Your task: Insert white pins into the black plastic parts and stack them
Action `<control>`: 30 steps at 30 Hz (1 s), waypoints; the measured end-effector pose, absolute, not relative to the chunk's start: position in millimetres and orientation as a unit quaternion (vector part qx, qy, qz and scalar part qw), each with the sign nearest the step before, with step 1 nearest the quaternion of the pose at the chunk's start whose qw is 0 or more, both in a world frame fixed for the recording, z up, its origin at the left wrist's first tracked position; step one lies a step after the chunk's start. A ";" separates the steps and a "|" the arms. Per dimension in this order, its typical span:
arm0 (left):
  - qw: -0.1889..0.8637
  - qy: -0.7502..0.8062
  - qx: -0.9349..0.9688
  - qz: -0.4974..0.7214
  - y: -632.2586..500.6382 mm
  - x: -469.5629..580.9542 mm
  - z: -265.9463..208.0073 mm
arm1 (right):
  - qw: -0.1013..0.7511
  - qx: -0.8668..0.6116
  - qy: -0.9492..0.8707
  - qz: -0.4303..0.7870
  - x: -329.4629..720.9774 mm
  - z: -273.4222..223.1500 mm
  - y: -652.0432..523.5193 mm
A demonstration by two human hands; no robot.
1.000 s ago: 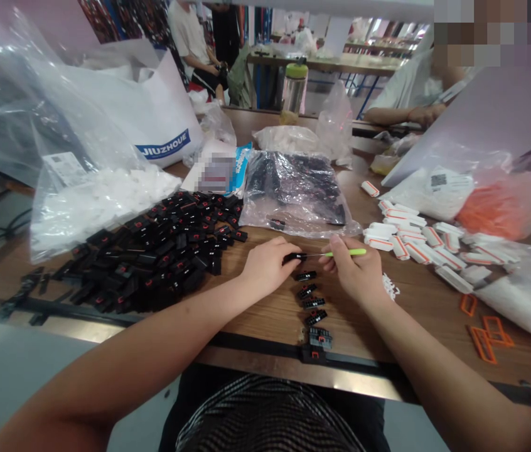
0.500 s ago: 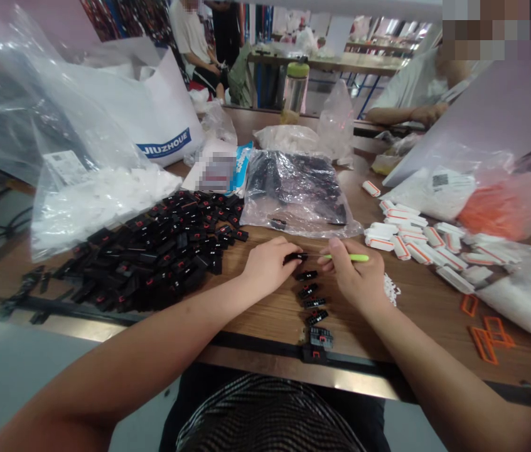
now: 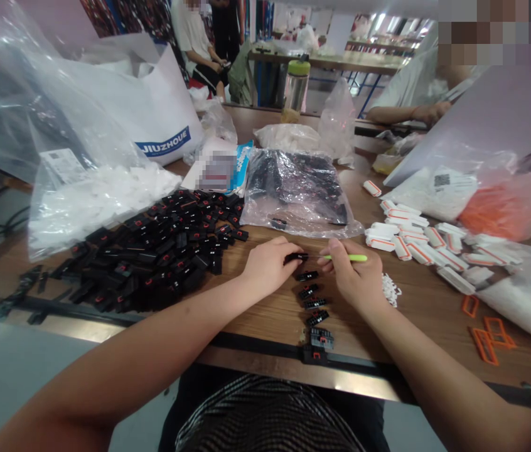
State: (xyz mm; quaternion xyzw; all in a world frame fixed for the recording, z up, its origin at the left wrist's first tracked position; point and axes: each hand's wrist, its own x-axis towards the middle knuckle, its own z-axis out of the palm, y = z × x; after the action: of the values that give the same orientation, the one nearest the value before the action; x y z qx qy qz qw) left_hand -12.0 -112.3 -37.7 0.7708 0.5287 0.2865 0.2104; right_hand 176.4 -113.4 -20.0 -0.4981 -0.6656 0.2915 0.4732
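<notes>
My left hand point(image 3: 272, 265) is closed on a small black plastic connector housing point(image 3: 296, 257), pinched between thumb and fingers over the table. In my right hand point(image 3: 356, 273) is a thin tool with a bright green handle point(image 3: 354, 258), held like a pen. Its slim metal shaft points left and reaches the housing; whether the tip is inside it I cannot tell. Below my hands, several black connector housings point(image 3: 315, 303) lie in a column down to the table's front edge. Small white pieces point(image 3: 390, 290) lie in a little heap beside my right wrist, partly hidden by it.
A large pile of black housings point(image 3: 152, 251) spreads to the left. A clear bag of black parts point(image 3: 294, 188) lies ahead. White parts with orange edges point(image 3: 411, 235) and loose orange frames point(image 3: 484, 345) are at the right. A bottle point(image 3: 295, 91) stands behind; a person's arm point(image 3: 402, 116) is opposite.
Almost nothing differs. Both hands keep their grip and place, with the tool at the housing; the view has shifted very slightly.
</notes>
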 end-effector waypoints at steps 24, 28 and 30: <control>0.201 0.531 0.772 0.284 -112.6 -11.3 -39.8 | 0.474 -0.498 -0.654 0.316 181.0 -9.7 -114.0; 0.214 0.526 0.775 0.279 -114.4 -14.7 -35.2 | 0.561 -0.538 -0.554 0.297 198.4 -3.3 -103.2; 0.236 0.515 0.775 0.279 -116.8 -18.2 -29.1 | 0.578 -0.555 -0.529 0.279 208.9 -4.6 -94.8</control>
State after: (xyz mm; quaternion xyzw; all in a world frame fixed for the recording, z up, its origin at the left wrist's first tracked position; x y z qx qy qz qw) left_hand -18.2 -116.8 -29.1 0.7753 0.5154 0.2788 0.2357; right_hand 208.9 -94.8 -4.6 -0.5554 -0.5294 0.2788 0.5775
